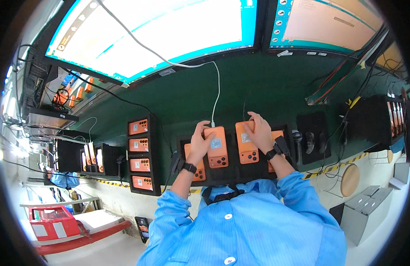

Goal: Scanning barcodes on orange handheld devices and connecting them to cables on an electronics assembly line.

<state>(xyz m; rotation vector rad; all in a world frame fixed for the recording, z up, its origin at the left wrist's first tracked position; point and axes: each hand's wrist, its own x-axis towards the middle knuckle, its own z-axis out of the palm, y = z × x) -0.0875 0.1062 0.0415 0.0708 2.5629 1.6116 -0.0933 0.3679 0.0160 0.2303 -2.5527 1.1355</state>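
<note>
My left hand (200, 145) grips an orange phone (217, 151) by its upper left side, thumb on its back and fingers by the top edge. A white cable (218, 91) meets that phone's top edge. On the right, my right hand (261, 135) is closed around the upper part of a second orange phone (246, 146), near a thin dark cable (244, 105). Both phones lie back up, with cameras toward me and a pale label on each. Beneath them is a black foam tray (231, 176) with more orange phones (199, 174) at its sides, partly covered.
Left of the tray stands a black rack (156, 153) with several orange phones. A dark mat (312, 137) with small tools lies to the right on the green table (183, 99). Two monitors (160, 26) stand behind. Loose cables cross the table at both sides.
</note>
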